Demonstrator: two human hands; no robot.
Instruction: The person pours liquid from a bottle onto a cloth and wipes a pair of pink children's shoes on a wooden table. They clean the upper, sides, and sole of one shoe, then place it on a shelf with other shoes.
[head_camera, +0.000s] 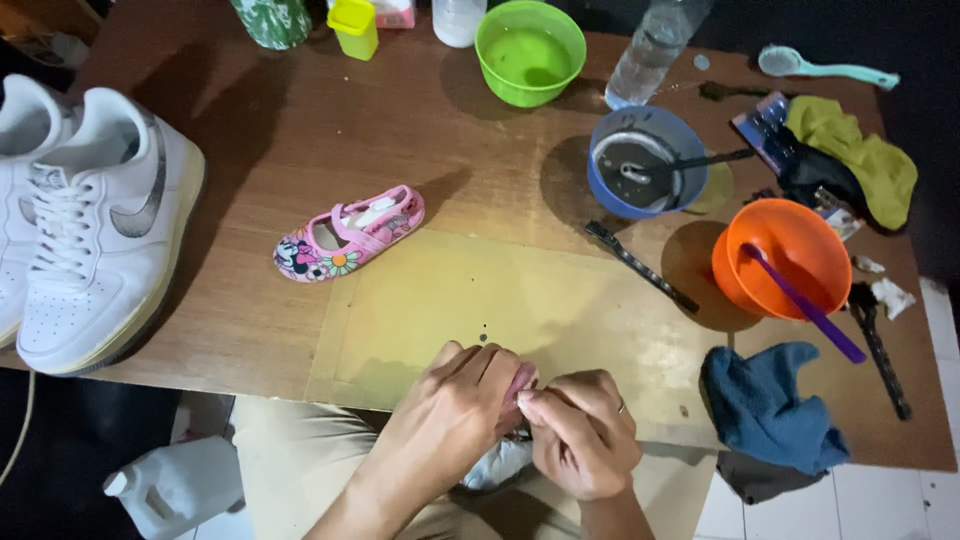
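Left hand curled around a small pink shoe at the near table edge, fingers wrapped close, mostly hiding it. Right hand pressed against the same shoe from the right, fingertips pinched tight on its rim. Pale cloth just below both hands. Farther left on the table, a matching pink floral shoe; well left, white sneakers. Near right, a blue rag.
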